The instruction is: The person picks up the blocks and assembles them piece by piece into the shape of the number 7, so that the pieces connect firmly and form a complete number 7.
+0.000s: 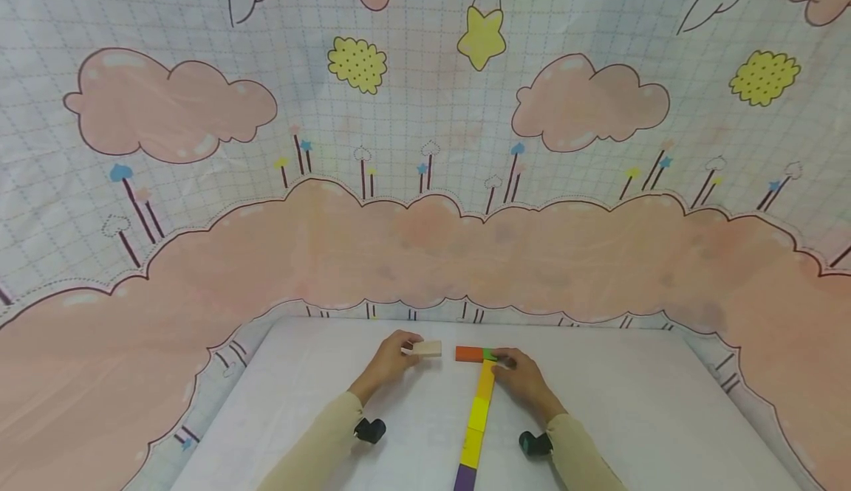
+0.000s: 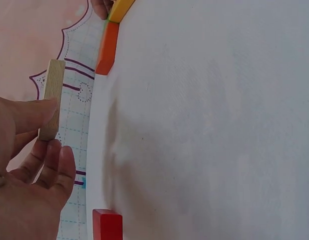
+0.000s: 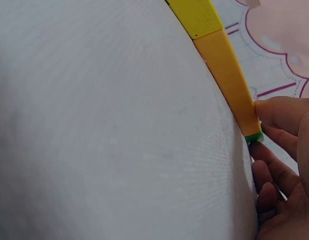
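My left hand [image 1: 391,364] pinches a plain wooden block [image 1: 427,348] between thumb and fingers; the left wrist view shows it raised off the table. To its right, across a gap, lies an orange block [image 1: 469,354], with a small green block [image 1: 488,354] against its right end. My right hand [image 1: 527,382] has its thumb and fingers around the green block, mostly hidden by them, beside the end of an amber block [image 1: 487,379]. From there a row runs toward me: two yellow blocks [image 1: 479,414], then a purple block [image 1: 465,477].
A red block [image 2: 110,226] stands near the table's far edge in the left wrist view; the left hand hides it in the head view. Behind the white table [image 1: 638,402] hangs a cloth [image 1: 425,255] printed with clouds. Dark wrist cameras sit on both sleeves.
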